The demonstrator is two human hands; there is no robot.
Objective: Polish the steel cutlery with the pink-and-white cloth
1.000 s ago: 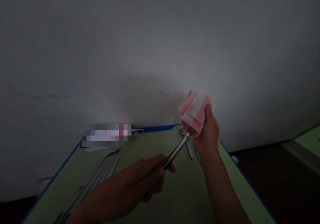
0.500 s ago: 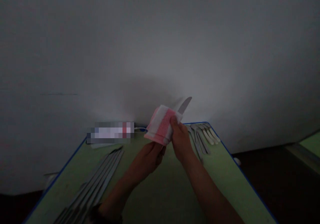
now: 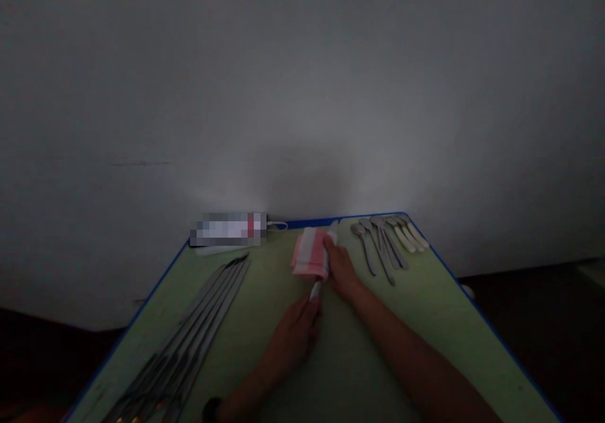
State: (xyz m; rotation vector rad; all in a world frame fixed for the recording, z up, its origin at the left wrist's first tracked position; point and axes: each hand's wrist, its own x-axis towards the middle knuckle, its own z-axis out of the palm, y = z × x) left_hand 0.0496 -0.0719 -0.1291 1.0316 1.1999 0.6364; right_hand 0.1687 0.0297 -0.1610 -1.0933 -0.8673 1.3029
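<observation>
Knife [image 3: 315,290] | lower than before | left hand [image 3: 299,330] holding below cloth [image 3: 311,253]

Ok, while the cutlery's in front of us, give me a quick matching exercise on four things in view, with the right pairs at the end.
1. cloth
2. knife
3. long utensils
4. white-handled utensils

A. along the left side of the table
B. handle in the left hand
C. near the far right corner
D. pink and white, in the right hand

Pairs: 1-D, 2-B, 3-A, 4-C
</observation>
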